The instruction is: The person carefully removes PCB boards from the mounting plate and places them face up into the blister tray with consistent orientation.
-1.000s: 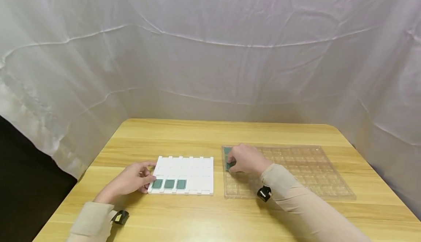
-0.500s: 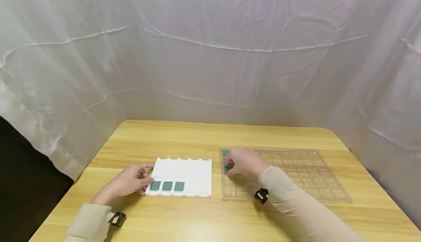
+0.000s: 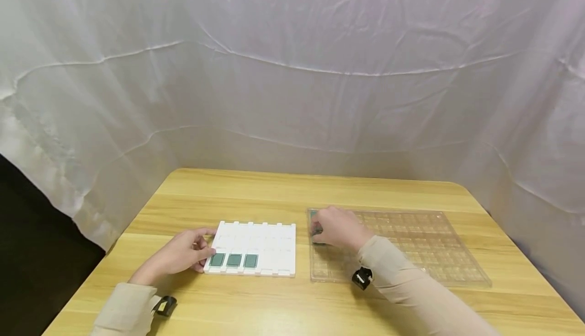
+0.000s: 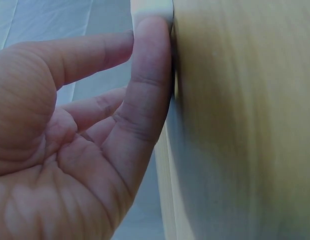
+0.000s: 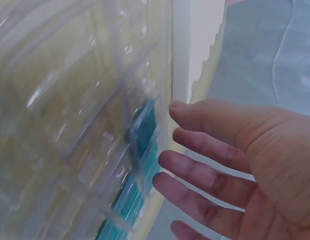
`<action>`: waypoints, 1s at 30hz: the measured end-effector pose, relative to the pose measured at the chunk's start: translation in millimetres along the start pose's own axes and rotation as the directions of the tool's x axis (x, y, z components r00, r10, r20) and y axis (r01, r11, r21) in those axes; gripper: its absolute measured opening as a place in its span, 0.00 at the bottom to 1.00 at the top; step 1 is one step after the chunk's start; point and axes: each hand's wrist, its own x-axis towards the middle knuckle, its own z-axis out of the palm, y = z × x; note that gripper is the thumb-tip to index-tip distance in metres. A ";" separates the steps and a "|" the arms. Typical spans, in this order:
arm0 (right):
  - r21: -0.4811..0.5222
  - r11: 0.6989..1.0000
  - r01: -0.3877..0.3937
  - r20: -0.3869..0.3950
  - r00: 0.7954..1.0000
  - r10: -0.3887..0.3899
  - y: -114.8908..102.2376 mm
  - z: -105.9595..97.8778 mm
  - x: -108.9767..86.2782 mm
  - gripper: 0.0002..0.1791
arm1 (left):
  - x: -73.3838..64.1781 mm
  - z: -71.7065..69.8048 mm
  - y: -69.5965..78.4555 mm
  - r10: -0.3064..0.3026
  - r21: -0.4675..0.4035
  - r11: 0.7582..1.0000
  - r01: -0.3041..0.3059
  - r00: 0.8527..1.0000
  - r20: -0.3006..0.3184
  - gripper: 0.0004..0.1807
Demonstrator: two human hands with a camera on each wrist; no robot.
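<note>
My left hand [image 3: 185, 250] holds the left edge of a flat white tray [image 3: 274, 232] between thumb and fingers; the left wrist view shows a fingertip against its white edge [image 4: 151, 9]. Three square green chip-like pieces [image 3: 234, 260] lie side by side in the tray's front row. My right hand [image 3: 340, 228] is over the left column of a clear plastic compartment tray [image 3: 411, 247]. In the right wrist view its thumb and fingers are apart and loosely bent, beside green pieces [image 5: 146, 127] in that column. No piece shows between them; whether the fingertips touch one, I cannot tell.
Both trays lie on a wooden table [image 3: 274, 305], a narrow gap between them. Pale fabric [image 3: 292, 97] hangs behind the table and along its sides. Each wrist wears a small black camera, like the one [image 3: 362, 278] below the right sleeve.
My right hand has shifted slightly left over the clear tray's left column, covering more of the green pieces. The left hand keeps its hold on the white tray. The head view has tilted a little.
</note>
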 end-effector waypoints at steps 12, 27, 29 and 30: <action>0.066 0.994 0.088 -0.026 0.996 -0.086 -35.7 3.7 3.1 0.10 | 0.5 -0.8 0.3 -0.006 0.019 1.000 0.006 1.000 0.003 0.34; 0.041 0.991 0.125 0.057 0.990 -0.127 -81.0 15.6 9.7 0.17 | -0.3 0.6 1.9 -0.029 -0.018 0.999 0.029 1.000 0.005 0.34; 0.027 0.989 0.144 0.059 0.988 -0.146 -87.3 18.2 10.6 0.17 | -0.6 0.5 1.5 -0.025 -0.015 1.000 0.025 1.000 0.005 0.34; 0.017 0.988 0.152 0.060 0.986 -0.153 -90.2 19.6 11.1 0.17 | -0.7 0.6 1.3 -0.025 -0.017 1.000 0.025 1.000 0.006 0.34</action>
